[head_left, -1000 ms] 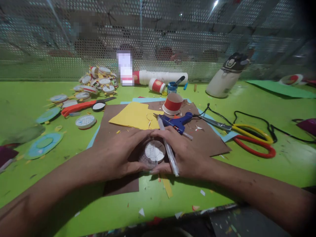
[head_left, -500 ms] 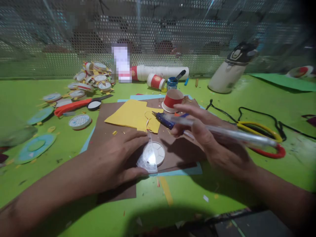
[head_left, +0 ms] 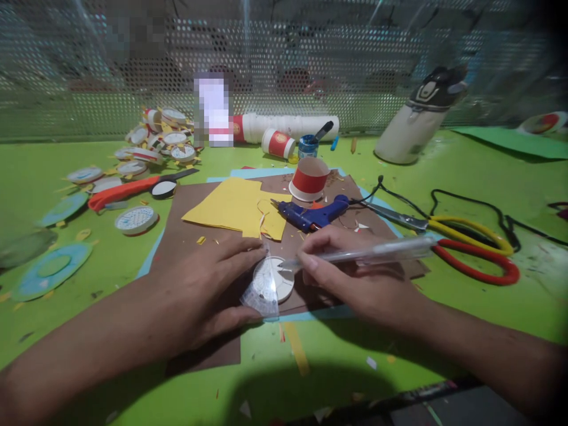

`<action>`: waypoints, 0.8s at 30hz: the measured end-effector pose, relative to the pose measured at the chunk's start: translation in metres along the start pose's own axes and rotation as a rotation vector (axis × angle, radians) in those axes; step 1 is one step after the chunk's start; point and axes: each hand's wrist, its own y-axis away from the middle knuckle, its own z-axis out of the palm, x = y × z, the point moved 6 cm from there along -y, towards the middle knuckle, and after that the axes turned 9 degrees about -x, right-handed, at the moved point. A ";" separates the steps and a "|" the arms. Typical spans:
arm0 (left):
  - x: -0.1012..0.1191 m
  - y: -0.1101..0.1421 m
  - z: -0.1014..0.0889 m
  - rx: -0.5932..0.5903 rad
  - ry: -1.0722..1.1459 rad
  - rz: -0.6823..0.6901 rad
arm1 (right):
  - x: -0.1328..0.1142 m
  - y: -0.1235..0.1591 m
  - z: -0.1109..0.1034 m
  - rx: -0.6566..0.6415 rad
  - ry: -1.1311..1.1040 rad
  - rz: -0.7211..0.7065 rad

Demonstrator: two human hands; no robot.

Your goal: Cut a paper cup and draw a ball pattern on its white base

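My left hand holds a clear plastic set square between thumb and fingers. Its straight edge lies across a small white paper disc, which has lines drawn on it. In my right hand is a pen with a clear barrel, gripped as for writing. The pen tip is at the disc's upper part, beside the set square. Under them lies brown paper. Just beyond my right hand rests a blue glue gun, near a cut piece of yellow paper.
Scissors lie right of my right hand, by a black cord. A red and white paper cup piece stands behind the glue gun. Left are a red-handled cutter and several decorated discs. A bottle stands at the back right.
My right hand has come down and left, bringing the pen from above the glue gun to the disc. My left hand still holds the set square in place.
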 end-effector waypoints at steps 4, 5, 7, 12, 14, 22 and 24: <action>0.002 -0.003 0.001 -0.028 0.001 0.003 | 0.003 -0.001 0.002 -0.014 -0.032 0.009; 0.002 -0.004 0.002 -0.036 -0.002 0.002 | 0.003 -0.001 0.002 -0.025 -0.047 0.008; 0.001 -0.004 0.003 -0.040 -0.008 0.000 | 0.004 -0.001 0.003 -0.047 -0.077 0.009; -0.001 -0.002 0.003 -0.028 0.000 -0.005 | 0.004 0.000 0.004 -0.057 -0.076 0.030; -0.001 -0.001 0.003 -0.033 -0.001 -0.014 | 0.005 0.000 0.004 -0.056 -0.067 0.048; 0.003 -0.003 0.002 -0.015 -0.022 0.025 | 0.008 -0.002 0.007 -0.061 -0.102 0.058; 0.003 -0.003 0.002 -0.003 -0.025 0.025 | 0.007 -0.003 0.007 -0.059 -0.106 0.049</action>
